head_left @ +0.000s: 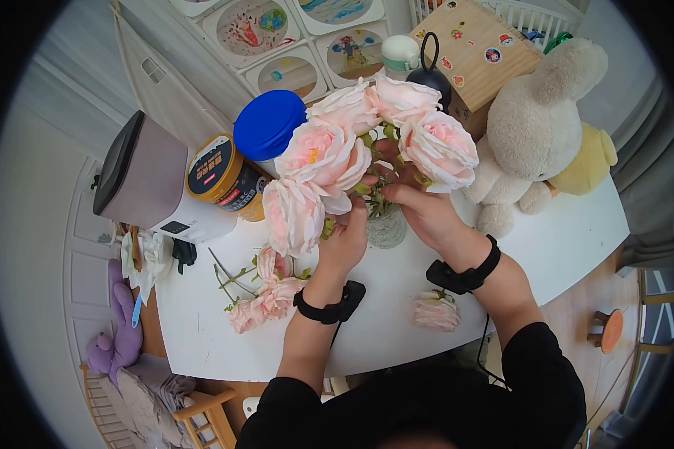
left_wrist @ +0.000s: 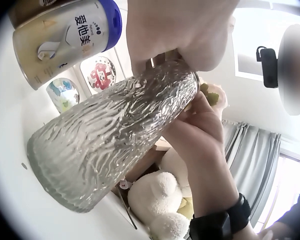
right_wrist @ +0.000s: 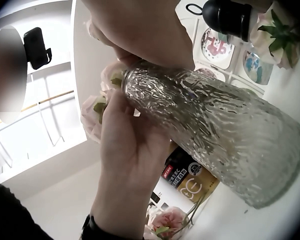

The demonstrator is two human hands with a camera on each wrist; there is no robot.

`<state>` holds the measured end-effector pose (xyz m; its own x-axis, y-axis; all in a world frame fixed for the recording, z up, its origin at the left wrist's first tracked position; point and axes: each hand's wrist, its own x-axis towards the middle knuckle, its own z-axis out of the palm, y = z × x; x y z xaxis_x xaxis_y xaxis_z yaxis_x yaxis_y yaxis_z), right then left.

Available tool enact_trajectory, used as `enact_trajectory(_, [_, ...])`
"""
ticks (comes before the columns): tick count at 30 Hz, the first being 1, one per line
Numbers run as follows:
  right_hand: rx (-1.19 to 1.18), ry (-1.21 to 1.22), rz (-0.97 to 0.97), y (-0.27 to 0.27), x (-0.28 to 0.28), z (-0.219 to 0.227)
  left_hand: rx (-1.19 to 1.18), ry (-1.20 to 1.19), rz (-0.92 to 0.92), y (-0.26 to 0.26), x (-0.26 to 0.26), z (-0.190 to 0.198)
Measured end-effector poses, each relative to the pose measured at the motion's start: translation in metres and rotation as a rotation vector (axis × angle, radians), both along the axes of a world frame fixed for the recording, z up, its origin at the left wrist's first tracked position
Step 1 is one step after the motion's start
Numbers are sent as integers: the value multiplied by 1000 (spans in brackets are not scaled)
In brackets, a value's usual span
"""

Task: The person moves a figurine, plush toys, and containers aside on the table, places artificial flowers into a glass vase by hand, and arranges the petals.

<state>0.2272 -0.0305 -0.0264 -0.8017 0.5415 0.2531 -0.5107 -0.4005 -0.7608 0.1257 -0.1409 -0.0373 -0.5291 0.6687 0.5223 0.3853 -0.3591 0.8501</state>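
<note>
Several pale pink roses [head_left: 323, 153] fan out above a ribbed clear glass vase [head_left: 386, 228], which stands upright on the white table. At the vase's mouth, my left hand [head_left: 346, 238] curls round the stems from the left, its fingertips partly hidden by blooms. My right hand [head_left: 430, 217] grips the stems from the other side, thumb in front and fingers behind. In the left wrist view, the right hand [left_wrist: 202, 130] is at the rim of the vase [left_wrist: 110, 135]. The right wrist view shows the left hand [right_wrist: 132, 145] against the neck of the vase [right_wrist: 220, 135].
Loose roses [head_left: 266, 299] lie on the table [head_left: 397, 329] at left, and a single bloom [head_left: 436, 311] near the front edge. Behind at left stand a blue-lidded can [head_left: 269, 126], a brown-and-yellow tub [head_left: 227, 176] and an appliance [head_left: 150, 172]. A plush toy [head_left: 535, 127] sits at right.
</note>
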Motion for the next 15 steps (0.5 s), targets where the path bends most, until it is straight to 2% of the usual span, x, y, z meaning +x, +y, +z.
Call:
enact_trajectory(5, [45, 69, -53, -3, -2, 1, 2, 5, 29, 1, 0, -2])
enact_trajectory(8, [9, 73, -50, -4, -1, 0, -34, -29, -50, -1, -3, -11])
enact_trajectory(11, [14, 53, -67, -4, -1, -3, -4, -47, -55, 1, -2, -10])
enact_trajectory(14, [-10, 11, -54, -5, 0, -2, 95, -90, 114, 6, 11, -6])
enact_trajectory(15, [-9, 1, -31, -4, 1, 0, 74, -81, 115, 5, 9, -9])
